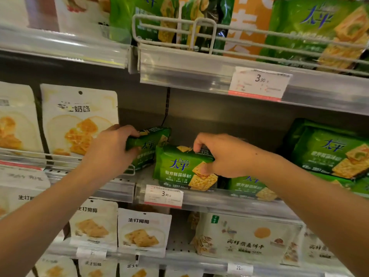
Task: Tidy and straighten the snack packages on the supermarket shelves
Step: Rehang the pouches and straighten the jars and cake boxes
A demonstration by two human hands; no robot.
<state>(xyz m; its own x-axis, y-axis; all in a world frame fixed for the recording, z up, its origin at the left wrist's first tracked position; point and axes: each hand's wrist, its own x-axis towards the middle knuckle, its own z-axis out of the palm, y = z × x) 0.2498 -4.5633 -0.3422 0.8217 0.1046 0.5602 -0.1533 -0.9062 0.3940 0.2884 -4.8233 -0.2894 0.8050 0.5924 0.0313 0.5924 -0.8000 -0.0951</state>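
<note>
left hand (111, 150) grips tilted pack (148, 148) | right hand (225, 156) grips front pack (179, 166) — shelf edge (219, 200)

Soft, dim light; blurred, warped edges

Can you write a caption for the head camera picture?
Left hand and right hand each grip a green cracker pack on the shelf.
</note>
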